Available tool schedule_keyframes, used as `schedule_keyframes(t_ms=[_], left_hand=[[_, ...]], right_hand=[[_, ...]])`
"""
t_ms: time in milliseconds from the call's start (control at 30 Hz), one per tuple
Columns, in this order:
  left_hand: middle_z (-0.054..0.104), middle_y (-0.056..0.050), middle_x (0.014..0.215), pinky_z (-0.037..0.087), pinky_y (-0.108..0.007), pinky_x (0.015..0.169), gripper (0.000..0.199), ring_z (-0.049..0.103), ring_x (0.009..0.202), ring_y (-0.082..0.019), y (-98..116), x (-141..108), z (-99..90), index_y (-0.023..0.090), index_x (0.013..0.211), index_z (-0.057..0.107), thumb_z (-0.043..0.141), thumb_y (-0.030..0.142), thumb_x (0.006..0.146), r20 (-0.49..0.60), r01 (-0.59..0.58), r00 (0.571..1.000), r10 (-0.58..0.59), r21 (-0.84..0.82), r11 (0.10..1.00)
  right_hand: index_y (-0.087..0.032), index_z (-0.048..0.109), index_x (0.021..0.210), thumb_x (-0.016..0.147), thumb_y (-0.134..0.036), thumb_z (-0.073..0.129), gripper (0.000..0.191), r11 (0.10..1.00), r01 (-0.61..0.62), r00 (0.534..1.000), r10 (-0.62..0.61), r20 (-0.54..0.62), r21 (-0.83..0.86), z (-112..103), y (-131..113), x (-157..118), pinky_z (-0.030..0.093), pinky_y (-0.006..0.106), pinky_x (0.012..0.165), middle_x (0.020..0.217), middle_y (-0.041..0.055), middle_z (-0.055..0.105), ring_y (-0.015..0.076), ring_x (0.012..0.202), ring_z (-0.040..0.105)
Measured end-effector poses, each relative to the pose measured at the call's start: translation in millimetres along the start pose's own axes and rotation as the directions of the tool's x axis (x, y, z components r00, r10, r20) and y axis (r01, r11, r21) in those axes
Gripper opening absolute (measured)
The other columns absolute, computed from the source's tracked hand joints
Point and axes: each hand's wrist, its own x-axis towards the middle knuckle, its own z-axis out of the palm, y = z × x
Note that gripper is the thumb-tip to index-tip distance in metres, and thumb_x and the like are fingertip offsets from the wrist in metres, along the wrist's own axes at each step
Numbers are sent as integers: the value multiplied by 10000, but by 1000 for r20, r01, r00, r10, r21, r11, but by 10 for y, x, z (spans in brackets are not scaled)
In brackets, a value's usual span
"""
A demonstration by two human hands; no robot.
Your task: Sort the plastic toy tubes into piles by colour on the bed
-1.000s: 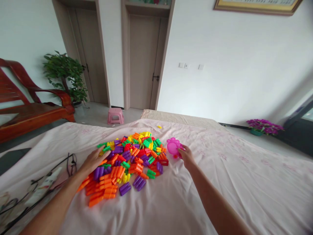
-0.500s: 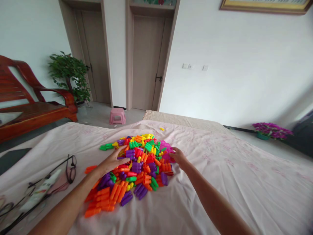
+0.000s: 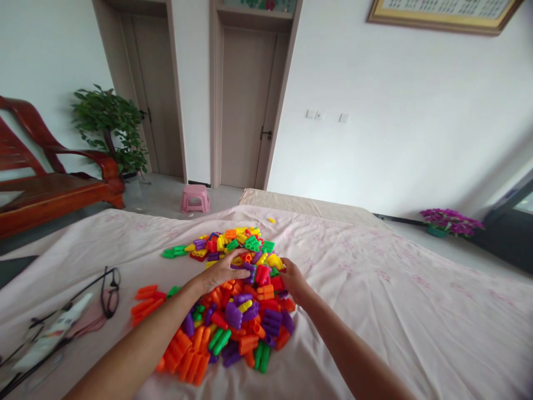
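Note:
A heap of bullet-shaped plastic building blocks in orange, purple, green, red and yellow (image 3: 244,303) lies on the pale bedspread (image 3: 350,328). My left hand (image 3: 225,273) rests in the middle of the heap, thumb and fingers apart, touching purple and orange blocks. At the heap's right side, my right hand (image 3: 293,280) presses against the blocks beside a yellow block (image 3: 275,261). Its fingertips are partly hidden among the pieces. Between the two hands sit a red block (image 3: 262,274) and a purple block (image 3: 250,272).
Glasses (image 3: 111,291), a white tube (image 3: 54,333) and dark cords lie left of the heap. One yellow piece (image 3: 271,220) lies apart near the far edge. Beyond the bed are a pink stool (image 3: 195,191), a wooden bench (image 3: 62,189) and a potted plant (image 3: 108,125).
Both hands have moved blocks nearer to me, and the heap's near part has spread. My left hand shifted right, closer to my right hand. The pink flower-shaped piece is now out of sight.

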Motion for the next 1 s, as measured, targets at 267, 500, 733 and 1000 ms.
schedule_keyframes(t_ms=[267,500,733,1000], left_hand=[[659,-73,1218,483,-324,932,585,627,1111,-227,347,-101,-5,207,1247,601,724,486,748,-94,-57,994,62,47,997],[723,-80,1101,492,-344,909,506,654,1079,-267,342,-149,-586,189,1059,677,640,599,765,-184,-16,979,85,346,938],[628,-99,1347,297,-438,1148,633,491,1327,-311,-340,-9,-1612,213,1190,640,451,677,804,-541,200,818,196,587,785],[530,-125,1460,310,-392,1158,823,455,1379,-275,-577,434,-1765,169,1314,589,399,762,775,-367,87,919,140,537,839]], right_hand=[[-197,533,1271,848,-184,502,425,708,218,972,-221,82,-672,-34,-651,-212,416,286,706,956,79,729,233,859,666],[-241,526,1299,898,-191,471,408,665,389,917,-344,202,-638,-45,-909,-139,423,249,746,1028,49,733,187,888,673],[-153,568,1246,755,-175,612,493,976,-76,970,25,-242,-204,-333,-472,1009,456,229,571,752,8,683,140,586,606],[-96,629,1114,719,-55,557,404,958,-225,953,178,-247,-179,-256,-24,1710,387,192,445,561,-19,565,105,432,500]])
